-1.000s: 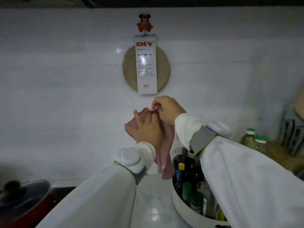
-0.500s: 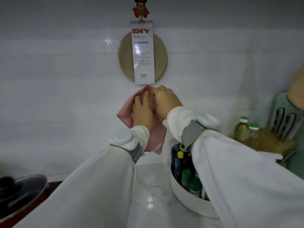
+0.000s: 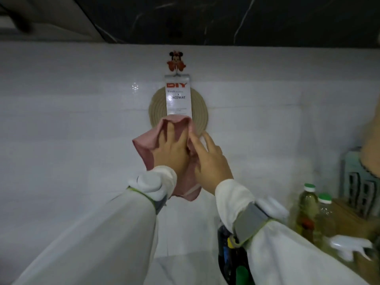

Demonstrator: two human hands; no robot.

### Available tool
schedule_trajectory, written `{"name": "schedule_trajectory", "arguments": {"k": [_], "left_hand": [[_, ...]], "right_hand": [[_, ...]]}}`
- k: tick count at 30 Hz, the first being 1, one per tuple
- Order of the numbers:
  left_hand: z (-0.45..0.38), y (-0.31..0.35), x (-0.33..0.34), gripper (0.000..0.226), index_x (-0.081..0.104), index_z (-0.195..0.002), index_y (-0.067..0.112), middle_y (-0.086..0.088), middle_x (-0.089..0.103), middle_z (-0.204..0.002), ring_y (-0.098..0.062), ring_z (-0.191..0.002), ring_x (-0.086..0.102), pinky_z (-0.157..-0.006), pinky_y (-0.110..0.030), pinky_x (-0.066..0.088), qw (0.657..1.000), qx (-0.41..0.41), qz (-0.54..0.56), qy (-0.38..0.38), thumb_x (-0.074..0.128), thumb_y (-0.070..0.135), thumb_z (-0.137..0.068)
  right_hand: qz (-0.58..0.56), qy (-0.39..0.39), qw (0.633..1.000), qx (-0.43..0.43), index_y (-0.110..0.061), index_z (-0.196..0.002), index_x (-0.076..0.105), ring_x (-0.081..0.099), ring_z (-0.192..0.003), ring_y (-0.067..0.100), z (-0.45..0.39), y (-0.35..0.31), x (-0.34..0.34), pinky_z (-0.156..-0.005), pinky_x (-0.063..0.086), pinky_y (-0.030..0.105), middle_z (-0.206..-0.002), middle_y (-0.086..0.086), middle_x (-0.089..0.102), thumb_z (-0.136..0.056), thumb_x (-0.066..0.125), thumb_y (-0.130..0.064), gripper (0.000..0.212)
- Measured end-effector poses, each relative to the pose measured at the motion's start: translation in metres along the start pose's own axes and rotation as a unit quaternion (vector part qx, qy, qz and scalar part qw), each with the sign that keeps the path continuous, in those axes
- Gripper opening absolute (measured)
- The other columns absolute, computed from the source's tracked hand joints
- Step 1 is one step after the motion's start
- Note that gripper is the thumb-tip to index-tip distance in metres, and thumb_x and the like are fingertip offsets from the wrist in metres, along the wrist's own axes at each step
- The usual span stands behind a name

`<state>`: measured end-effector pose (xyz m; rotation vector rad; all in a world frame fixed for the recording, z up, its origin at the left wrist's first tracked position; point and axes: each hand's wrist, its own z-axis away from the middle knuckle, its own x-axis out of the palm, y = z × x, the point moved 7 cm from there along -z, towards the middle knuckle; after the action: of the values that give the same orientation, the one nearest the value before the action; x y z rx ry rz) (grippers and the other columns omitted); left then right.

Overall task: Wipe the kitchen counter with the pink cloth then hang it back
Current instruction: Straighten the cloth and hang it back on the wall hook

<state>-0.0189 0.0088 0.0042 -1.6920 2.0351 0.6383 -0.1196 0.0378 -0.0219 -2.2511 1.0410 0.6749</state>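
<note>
The pink cloth [image 3: 147, 146] is held up against the white tiled wall, just under a round woven placemat [image 3: 200, 112] with a white label. My left hand [image 3: 171, 150] grips the cloth with its fingers spread into the fabric. My right hand [image 3: 208, 162] touches the cloth's right side, thumb and fingers on the folds. The cloth's top edge overlaps the bottom of the label. Above hangs a cartoon-mouse wall hook [image 3: 176, 62] that carries the placemat. The cloth's lower corner [image 3: 190, 193] hangs down between my wrists.
Two oil bottles with green caps [image 3: 307, 206] stand at the right beside a wooden knife block [image 3: 353, 214]. A white spray nozzle [image 3: 349, 246] sits low right. Dark bottles [image 3: 230, 256] stand below my right wrist. A strip of marble counter [image 3: 185, 268] shows at the bottom.
Both hands have lifted the pink cloth up the wall toward the placemat and hook. The view has tilted upward, so the pot and white bottle tray have left the frame.
</note>
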Motion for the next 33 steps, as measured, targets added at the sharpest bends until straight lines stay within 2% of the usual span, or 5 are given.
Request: {"name": "schedule_trajectory", "arguments": {"k": [8,15,19,28,33], "left_hand": [[-0.128,0.017,-0.007,0.063,0.022,-0.149,0.026,-0.009,0.022,-0.157,-0.032,-0.145,0.018,-0.116,-0.054,0.021,0.995,0.048,-0.034,0.079,0.039,0.029,-0.089],[-0.216,0.015,0.000,0.064,0.028,-0.147,0.020,-0.009,0.023,-0.157,-0.032,-0.146,0.018,-0.116,-0.057,0.017,0.995,0.050,-0.075,0.051,0.037,0.034,-0.085],[-0.253,0.005,0.008,0.053,0.020,-0.151,0.010,-0.012,0.021,-0.157,-0.029,-0.146,0.017,-0.119,-0.040,0.006,0.996,0.050,-0.068,0.001,0.033,0.022,-0.101],[-0.278,-0.015,0.019,0.062,0.027,-0.147,0.025,-0.020,0.020,-0.154,-0.046,-0.138,0.025,-0.114,-0.057,0.021,0.999,-0.044,-0.025,0.002,0.039,0.036,-0.088],[-0.247,-0.015,0.017,0.052,0.029,-0.148,0.022,-0.020,0.034,-0.143,-0.040,-0.124,0.044,-0.103,-0.045,0.035,0.997,-0.068,-0.017,0.035,0.038,0.027,-0.096]], "right_hand": [[0.010,-0.079,0.996,0.033,-0.028,-0.149,0.001,0.024,-0.140,0.030,-0.045,0.028,0.048,-0.110,0.031,0.044,-0.160,-0.001,0.005,-0.087,0.051,-0.019,0.080],[0.064,-0.183,0.981,0.008,-0.028,-0.149,0.005,-0.005,-0.147,0.026,-0.111,0.032,0.053,-0.116,0.006,0.054,-0.160,-0.005,-0.007,-0.092,0.045,-0.021,0.071],[0.050,-0.165,0.985,-0.017,-0.030,-0.148,0.011,-0.002,-0.147,0.029,-0.135,0.034,0.054,-0.114,0.008,0.056,-0.160,-0.004,-0.002,-0.089,0.048,-0.023,0.070],[0.052,-0.158,0.986,-0.003,-0.034,-0.145,0.019,0.003,-0.145,0.031,-0.145,0.056,0.087,-0.113,0.008,0.059,-0.159,-0.002,0.007,-0.087,0.049,-0.019,0.068],[0.060,-0.193,0.979,0.010,-0.028,-0.147,0.018,-0.002,-0.145,0.030,-0.133,0.057,0.100,-0.116,0.002,0.057,-0.160,0.001,0.002,-0.091,0.045,-0.019,0.063]]}}
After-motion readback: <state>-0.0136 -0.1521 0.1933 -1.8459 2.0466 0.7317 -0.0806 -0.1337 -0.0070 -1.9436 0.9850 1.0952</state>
